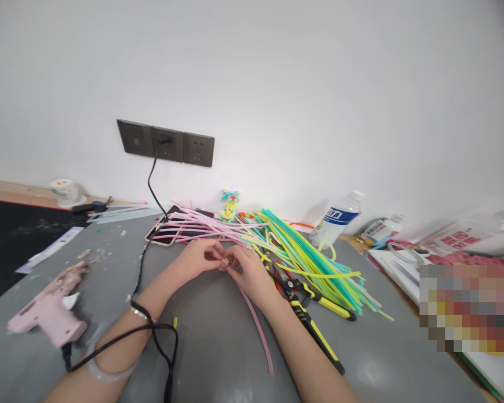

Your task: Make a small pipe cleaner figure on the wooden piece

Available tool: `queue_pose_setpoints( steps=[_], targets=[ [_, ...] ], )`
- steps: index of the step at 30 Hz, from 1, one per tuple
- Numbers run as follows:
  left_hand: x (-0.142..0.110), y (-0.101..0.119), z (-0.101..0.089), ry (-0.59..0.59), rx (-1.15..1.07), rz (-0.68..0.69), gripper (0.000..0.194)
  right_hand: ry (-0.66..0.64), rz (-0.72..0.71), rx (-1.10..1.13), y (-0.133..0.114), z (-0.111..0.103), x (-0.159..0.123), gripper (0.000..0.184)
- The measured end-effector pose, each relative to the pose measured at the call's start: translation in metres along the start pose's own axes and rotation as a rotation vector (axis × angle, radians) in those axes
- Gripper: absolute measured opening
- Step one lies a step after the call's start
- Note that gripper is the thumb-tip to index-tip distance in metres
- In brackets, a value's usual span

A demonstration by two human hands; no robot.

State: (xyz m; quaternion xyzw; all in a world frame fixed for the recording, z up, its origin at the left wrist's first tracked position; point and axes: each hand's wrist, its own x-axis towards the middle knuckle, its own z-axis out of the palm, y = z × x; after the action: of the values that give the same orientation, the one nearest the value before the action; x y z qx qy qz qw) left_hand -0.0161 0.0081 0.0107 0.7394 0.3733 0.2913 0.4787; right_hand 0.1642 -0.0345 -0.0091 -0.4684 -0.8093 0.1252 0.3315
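My left hand (pixel 201 256) and my right hand (pixel 247 270) meet at the middle of the grey table (pixel 218 347). Both pinch a small pale piece at the end of a pink pipe cleaner (pixel 258 327), which trails from my right hand toward me across the table. Just beyond my hands lies a fan of pink pipe cleaners (pixel 193 226). To the right is a pile of green, yellow and teal pipe cleaners (pixel 311 260).
A pink glue gun (pixel 50 313) lies at the left; its black cord (pixel 151 336) crosses my left forearm and runs to the wall socket (pixel 166 144). Yellow-handled pliers (pixel 311 322) lie beside my right forearm. A water bottle (pixel 338 218), a small figure (pixel 230 205) and papers stand behind.
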Motion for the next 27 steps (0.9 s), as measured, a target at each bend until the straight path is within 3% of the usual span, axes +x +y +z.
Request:
queue_pose_setpoints(
  steps=[27],
  targets=[
    [-0.0017, 0.0043, 0.0005, 0.020, 0.039, -0.005, 0.009, -0.001, 0.002, 0.023, 0.0028, 0.0010, -0.0002, 0.009]
  ],
)
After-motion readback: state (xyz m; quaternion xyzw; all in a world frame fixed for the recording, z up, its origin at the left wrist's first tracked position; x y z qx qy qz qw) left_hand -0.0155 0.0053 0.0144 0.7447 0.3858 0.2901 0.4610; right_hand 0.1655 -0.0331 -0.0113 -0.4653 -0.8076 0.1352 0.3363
